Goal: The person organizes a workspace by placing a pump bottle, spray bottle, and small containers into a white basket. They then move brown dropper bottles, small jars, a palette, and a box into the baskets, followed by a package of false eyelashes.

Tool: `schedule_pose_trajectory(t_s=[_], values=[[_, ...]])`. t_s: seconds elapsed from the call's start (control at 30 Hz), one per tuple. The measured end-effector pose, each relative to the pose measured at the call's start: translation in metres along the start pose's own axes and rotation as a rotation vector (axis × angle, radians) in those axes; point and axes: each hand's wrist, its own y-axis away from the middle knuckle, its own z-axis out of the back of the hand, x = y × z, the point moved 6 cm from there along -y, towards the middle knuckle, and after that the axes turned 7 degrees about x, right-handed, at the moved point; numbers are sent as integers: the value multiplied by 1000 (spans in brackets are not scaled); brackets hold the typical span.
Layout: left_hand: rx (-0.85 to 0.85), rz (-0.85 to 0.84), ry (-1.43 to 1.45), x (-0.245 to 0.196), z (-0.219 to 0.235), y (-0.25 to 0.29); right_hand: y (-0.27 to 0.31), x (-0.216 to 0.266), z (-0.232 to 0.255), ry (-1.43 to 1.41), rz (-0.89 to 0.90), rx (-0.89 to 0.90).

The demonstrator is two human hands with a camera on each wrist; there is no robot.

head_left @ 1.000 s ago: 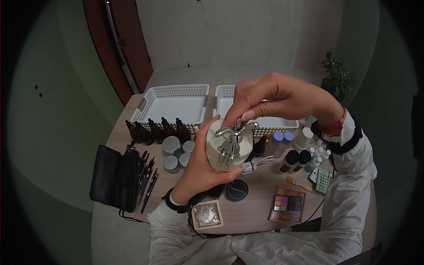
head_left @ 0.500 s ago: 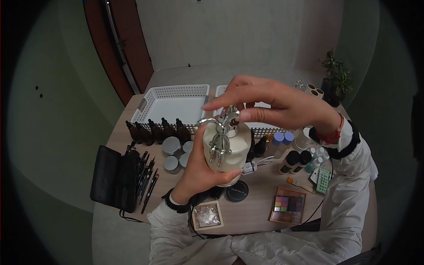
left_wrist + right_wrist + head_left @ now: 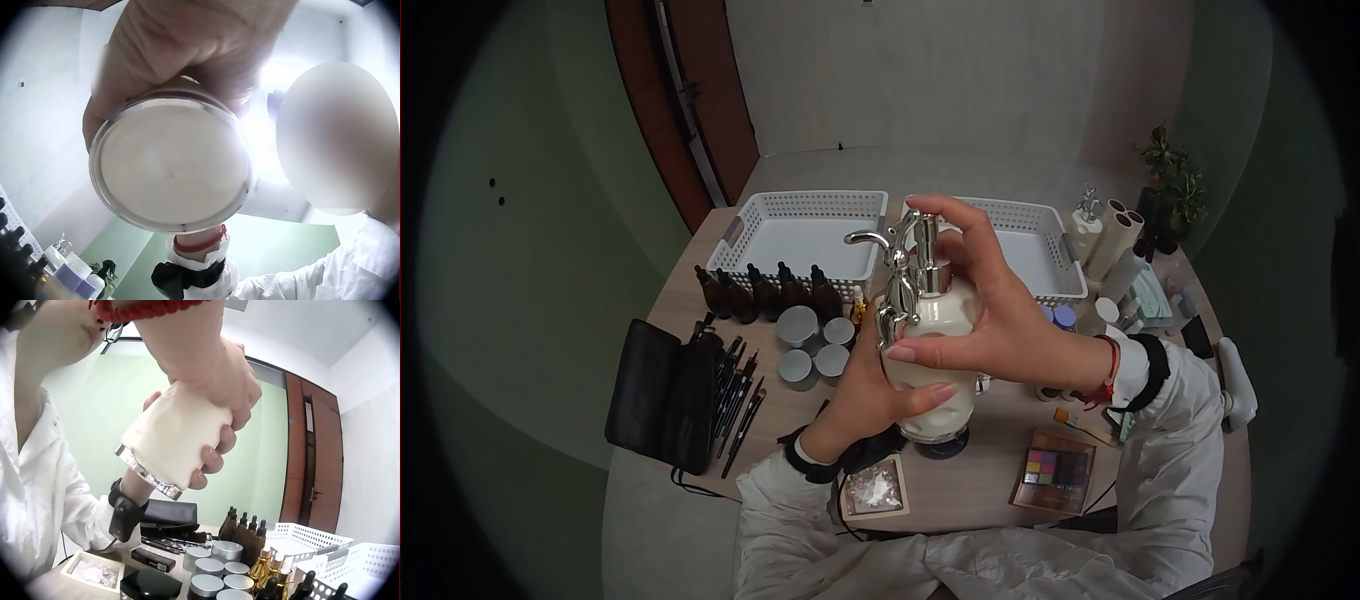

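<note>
A cream-white pump bottle [image 3: 940, 320] with a silver rabbit figure [image 3: 900, 275] on its front is held up over the table, tilted. My left hand [image 3: 862, 385] grips its lower body, thumb across the front. Around the upper body wraps my right hand [image 3: 1025, 335], its thumb on the front and index fingertip at the top of the silver pump [image 3: 927, 240]. In the left wrist view the bottle's round base [image 3: 172, 169] with a silver rim faces the camera. The right wrist view shows left fingers [image 3: 212, 459] curled round the bottle's side.
Two white baskets [image 3: 800, 197] [image 3: 1055, 220] stand at the back. Brown dropper bottles [image 3: 765, 295], grey-lidded jars [image 3: 798, 325] and makeup brushes [image 3: 745, 420] by a black case [image 3: 645, 390] are on the left. An eyeshadow palette [image 3: 1055, 470] lies front right, white tubes [image 3: 1110, 245] behind.
My right hand has come down from the pump top onto the bottle's upper body. The bottle has tipped so its side shows more, and the rabbit figure has turned to the left.
</note>
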Motion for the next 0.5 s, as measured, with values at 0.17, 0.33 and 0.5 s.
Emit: schedule_pose_trajectory(t_s=[0.17, 0.33, 0.5], values=[[-28, 14, -34, 3, -1, 1, 0, 0, 4, -31, 54, -14], [-29, -3, -58, 1, -1, -1, 0, 1, 5, -17, 97, -15], [-19, -31, -68, 2, -2, -1, 0, -1, 4, -39, 89, 3]])
